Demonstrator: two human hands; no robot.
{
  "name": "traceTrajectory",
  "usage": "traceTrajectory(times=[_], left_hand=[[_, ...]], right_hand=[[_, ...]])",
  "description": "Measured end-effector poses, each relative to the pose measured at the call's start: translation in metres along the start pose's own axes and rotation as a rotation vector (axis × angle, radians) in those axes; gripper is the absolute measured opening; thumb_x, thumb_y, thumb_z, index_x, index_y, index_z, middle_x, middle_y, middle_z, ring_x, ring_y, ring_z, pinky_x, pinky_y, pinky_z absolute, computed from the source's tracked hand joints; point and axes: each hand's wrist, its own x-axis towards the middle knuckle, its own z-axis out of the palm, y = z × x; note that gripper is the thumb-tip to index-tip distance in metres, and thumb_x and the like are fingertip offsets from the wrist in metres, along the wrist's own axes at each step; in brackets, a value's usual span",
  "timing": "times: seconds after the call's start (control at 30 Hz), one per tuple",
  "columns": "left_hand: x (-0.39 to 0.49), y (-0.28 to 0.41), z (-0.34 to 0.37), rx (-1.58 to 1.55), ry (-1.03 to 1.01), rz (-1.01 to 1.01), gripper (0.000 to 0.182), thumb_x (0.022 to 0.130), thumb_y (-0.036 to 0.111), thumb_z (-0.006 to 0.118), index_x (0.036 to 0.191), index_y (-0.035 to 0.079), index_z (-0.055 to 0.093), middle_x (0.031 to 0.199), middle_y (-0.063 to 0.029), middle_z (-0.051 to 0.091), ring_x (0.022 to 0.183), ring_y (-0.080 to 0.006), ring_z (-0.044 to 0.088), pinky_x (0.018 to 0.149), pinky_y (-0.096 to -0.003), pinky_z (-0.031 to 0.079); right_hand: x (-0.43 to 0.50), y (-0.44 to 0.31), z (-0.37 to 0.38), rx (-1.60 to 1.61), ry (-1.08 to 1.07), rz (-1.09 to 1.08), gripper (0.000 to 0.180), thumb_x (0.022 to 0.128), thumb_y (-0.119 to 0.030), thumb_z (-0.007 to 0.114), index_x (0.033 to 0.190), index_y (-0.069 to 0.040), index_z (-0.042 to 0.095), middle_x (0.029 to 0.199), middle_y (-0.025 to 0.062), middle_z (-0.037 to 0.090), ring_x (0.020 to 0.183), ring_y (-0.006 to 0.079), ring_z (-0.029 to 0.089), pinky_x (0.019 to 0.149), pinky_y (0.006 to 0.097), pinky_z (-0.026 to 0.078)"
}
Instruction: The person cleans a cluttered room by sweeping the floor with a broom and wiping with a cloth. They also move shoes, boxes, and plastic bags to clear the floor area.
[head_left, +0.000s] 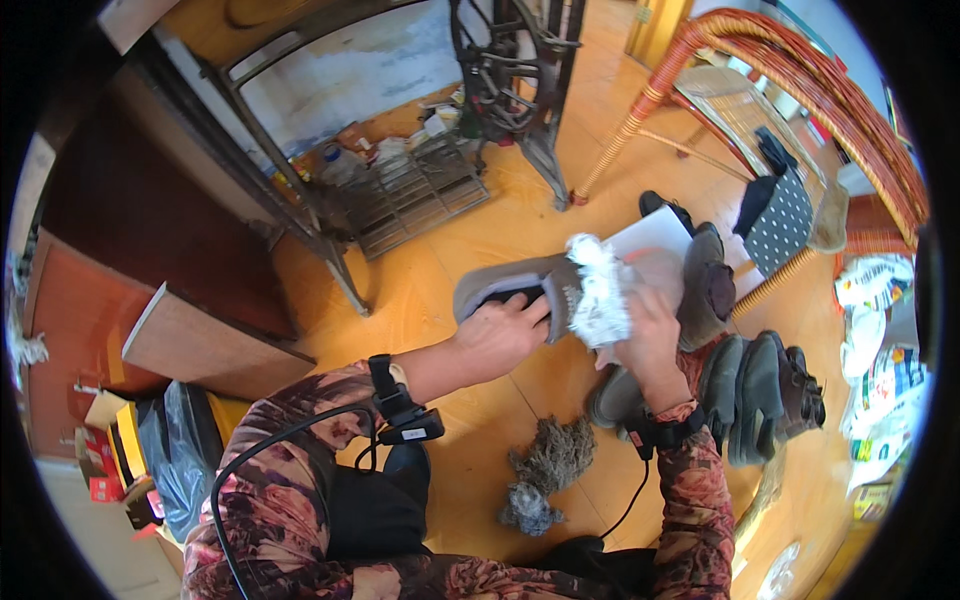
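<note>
A brown-grey shoe (491, 279) with a pale lining is held up in front of me. The fingers of my left hand (504, 336) reach into its opening and grip it. My right hand (651, 330), partly blurred, is closed on a white crumpled cloth or wad (598, 292) that touches the end of the shoe. A grey-brown fibrous clump (556, 450) and a smaller grey-blue wad (530, 508) lie on the floor below my hands.
Several shoes (756, 397) stand to the right, beside a rattan chair (651, 94) and a chair holding a dotted cloth (780, 221). A treadle sewing-machine frame (420, 199) stands ahead. A board (214, 345) and a plastic-wrapped bundle (178, 450) are at left.
</note>
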Motion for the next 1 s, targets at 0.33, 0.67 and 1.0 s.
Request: traceTrajectory(times=[0.33,0.67,1.0], left_hand=[[-0.04,-0.182,0.049,-0.241,0.34,-1.122,0.034,0.077,0.013,0.06,0.101,-0.011,0.06,0.108,-0.0342,0.056,0.103,-0.0446,0.056,0.092,-0.0437,0.046],[-0.072,-0.288,0.088,-0.244,0.096,-1.371,0.047,0.08,0.027,0.065,0.109,-0.009,0.059,0.105,-0.0322,0.061,0.104,-0.0425,0.058,0.089,-0.043,0.048],[-0.083,-0.235,0.091,0.226,-0.163,-0.995,0.077,0.075,0.014,0.067,0.142,0.009,0.031,0.108,-0.0121,0.062,0.088,-0.0291,0.067,0.072,-0.0383,0.054]], right_hand=[[-0.026,0.011,0.001,0.412,-0.058,0.355,0.029,0.067,0.001,0.06,0.097,0.002,0.06,0.082,0.012,0.066,0.077,0.0209,0.065,0.073,0.0312,0.05],[-0.049,-0.006,0.016,0.373,-0.241,0.287,0.028,0.06,-0.002,0.068,0.088,-0.001,0.065,0.092,0.0177,0.062,0.083,0.0374,0.062,0.073,0.0398,0.051],[-0.033,-0.022,0.025,0.317,-0.299,0.141,0.031,0.06,-0.004,0.069,0.09,-0.005,0.067,0.094,0.0143,0.064,0.09,0.0346,0.061,0.077,0.0387,0.051]])
